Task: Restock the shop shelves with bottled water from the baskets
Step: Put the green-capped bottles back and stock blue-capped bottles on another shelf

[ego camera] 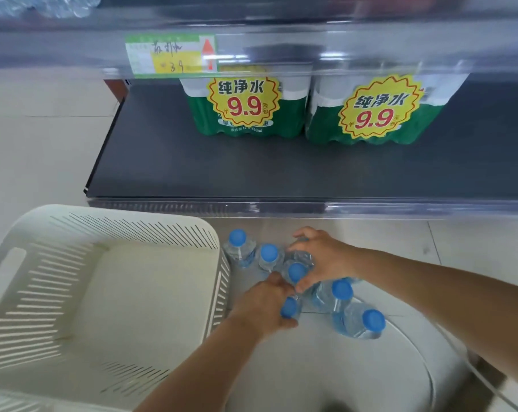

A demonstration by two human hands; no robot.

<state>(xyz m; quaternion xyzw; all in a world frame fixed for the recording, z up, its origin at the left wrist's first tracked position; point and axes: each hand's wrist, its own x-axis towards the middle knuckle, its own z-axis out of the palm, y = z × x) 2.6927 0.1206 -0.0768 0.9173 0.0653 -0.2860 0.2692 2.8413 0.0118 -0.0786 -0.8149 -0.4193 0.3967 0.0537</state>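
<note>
At three o'clock from the white basket (73,226), a cluster of blue-capped water bottles (268,256) stands on the floor (474,248). The left hand (263,304) grips one bottle (293,311) by the neck (its cap pokes out past the fingers). At one o'clock from it, the right hand (323,257) curls around a second bottle (297,271). At twelve o'clock, the dark shelf (252,171) carries two green packs (246,117).

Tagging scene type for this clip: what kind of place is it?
Likely a small shop aisle: handwritten price tag on the shelf rail, shrink-wrapped water packs stickered 9.9, loose bottles beside a basket.
</note>
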